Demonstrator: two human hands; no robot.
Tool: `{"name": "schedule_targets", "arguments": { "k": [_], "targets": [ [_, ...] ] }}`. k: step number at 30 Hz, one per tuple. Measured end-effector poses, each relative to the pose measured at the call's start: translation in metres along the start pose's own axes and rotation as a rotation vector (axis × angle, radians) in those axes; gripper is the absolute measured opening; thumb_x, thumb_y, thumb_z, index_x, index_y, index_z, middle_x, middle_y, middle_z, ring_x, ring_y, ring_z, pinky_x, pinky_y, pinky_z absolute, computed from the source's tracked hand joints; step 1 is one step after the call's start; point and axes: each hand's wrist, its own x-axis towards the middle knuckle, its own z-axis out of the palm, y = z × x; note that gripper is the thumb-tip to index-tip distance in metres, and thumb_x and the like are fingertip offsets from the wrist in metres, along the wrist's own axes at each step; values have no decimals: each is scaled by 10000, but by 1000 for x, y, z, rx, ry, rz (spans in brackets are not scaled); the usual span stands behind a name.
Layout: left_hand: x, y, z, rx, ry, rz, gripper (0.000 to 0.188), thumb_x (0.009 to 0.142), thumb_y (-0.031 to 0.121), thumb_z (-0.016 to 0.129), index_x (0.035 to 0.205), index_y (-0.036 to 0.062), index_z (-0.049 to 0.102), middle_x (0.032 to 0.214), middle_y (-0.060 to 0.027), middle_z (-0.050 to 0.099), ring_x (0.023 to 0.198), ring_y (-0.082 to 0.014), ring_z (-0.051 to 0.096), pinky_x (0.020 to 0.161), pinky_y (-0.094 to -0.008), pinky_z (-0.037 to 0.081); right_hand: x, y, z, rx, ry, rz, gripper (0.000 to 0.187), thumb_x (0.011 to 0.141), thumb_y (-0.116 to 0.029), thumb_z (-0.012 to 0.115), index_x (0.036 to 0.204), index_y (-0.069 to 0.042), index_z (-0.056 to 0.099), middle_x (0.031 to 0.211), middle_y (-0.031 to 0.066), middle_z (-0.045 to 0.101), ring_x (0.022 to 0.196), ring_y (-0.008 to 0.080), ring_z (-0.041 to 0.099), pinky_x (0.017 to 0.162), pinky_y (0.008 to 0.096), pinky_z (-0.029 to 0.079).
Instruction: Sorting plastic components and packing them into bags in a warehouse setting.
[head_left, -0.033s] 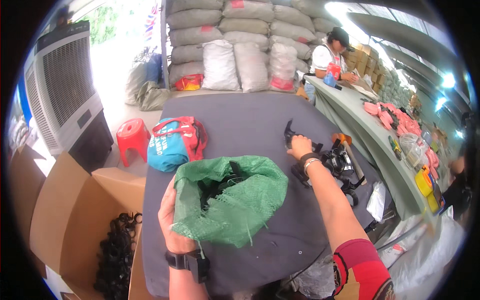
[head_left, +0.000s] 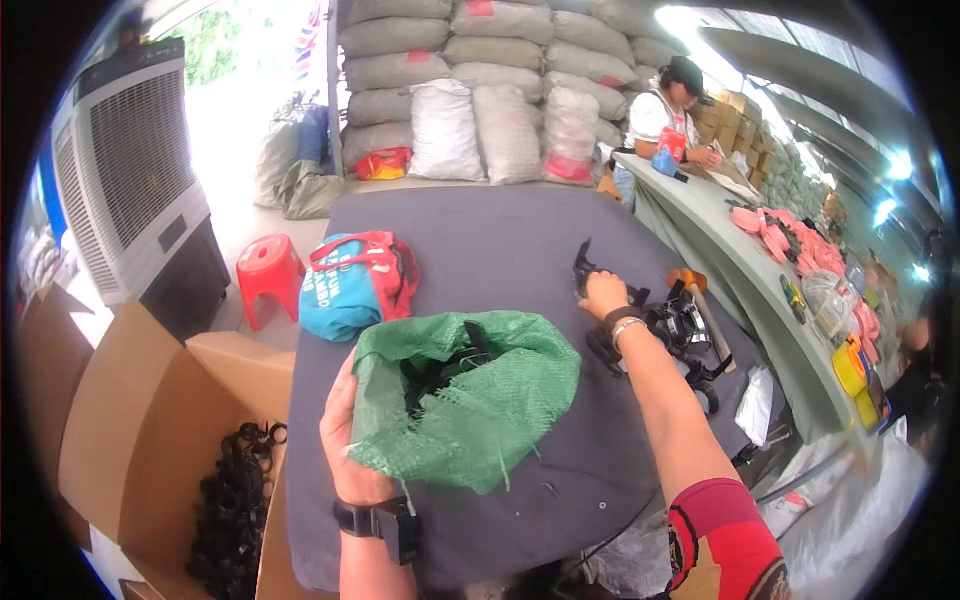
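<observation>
A green woven sack [head_left: 470, 440] stands on the grey table with its mouth gaping up, and black plastic parts [head_left: 440, 378] show inside. My left hand [head_left: 348, 440] holds the sack by its left side, fingers partly hidden behind the weave. To the right, my right hand [head_left: 604, 294] is closed on a black plastic bracket-like piece [head_left: 583, 258] whose narrow end sticks up beyond the fingers. Beside that hand lie several black ring-shaped clamps [head_left: 680, 328] and a hammer-like tool [head_left: 710, 325] with an orange head.
A cardboard box [head_left: 120, 430] with many black rings [head_left: 235, 510] stands left of the table [head_left: 480, 250]. A blue and red cloth bag [head_left: 340, 295] lies at the table's left edge, near a red stool [head_left: 268, 275]. A co-worker [head_left: 660, 115] works at a long side table [head_left: 690, 215].
The view has shifted very slightly. Both hands keep their places, the left on the sack and the right on the black piece.
</observation>
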Motion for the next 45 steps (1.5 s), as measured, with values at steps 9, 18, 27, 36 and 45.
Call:
{"name": "schedule_targets", "arguments": {
  "k": [9, 18, 27, 36, 45],
  "targets": [
    [0, 6, 11, 58, 53, 87, 751, 760, 118, 615, 1400, 13, 237, 1162, -175, 543, 1080, -268, 543, 949, -371, 439, -2, -16, -3, -76, -13, -37, 249, 796, -98, 559, 1028, -10, 542, 869, 181, 629, 827, 303, 647, 699, 391, 532],
    [-8, 9, 0, 429, -8, 144, 225, 733, 99, 626, 919, -27, 624, 887, -51, 614, 785, -102, 539, 714, -228, 416, 2, -10, 6, -223, -43, -220, 158, 789, -127, 547, 805, -60, 689, 907, 175, 639, 814, 291, 654, 689, 381, 538],
    [-3, 14, -13, -11, -5, 61, 144, 702, 26, 536, 845, 28, 511, 925, -159, 621, 795, -255, 620, 724, -346, 528, -3, -21, -20, 620, -178, -213, 156, 730, -137, 617, 839, -26, 621, 809, 172, 645, 813, 355, 612, 737, 433, 477],
    [-6, 13, -13, -3, -4, 51, 119, 729, 51, 506, 846, 50, 479, 963, -171, 600, 846, -286, 607, 756, -383, 522, 5, -7, -24, 425, -345, 399, 901, 526, -463, 813, 1191, 51, 490, 1198, 201, 546, 1151, 329, 501, 979, 391, 394],
    [-2, 12, -6, -47, 34, 31, 124, 679, 28, 564, 791, 18, 513, 878, -152, 622, 739, -242, 618, 672, -320, 526, 6, -5, -13, 392, -387, 189, 960, 484, -383, 856, 1265, -23, 432, 1297, 193, 427, 1180, 400, 436, 972, 452, 402]
  ]
}}
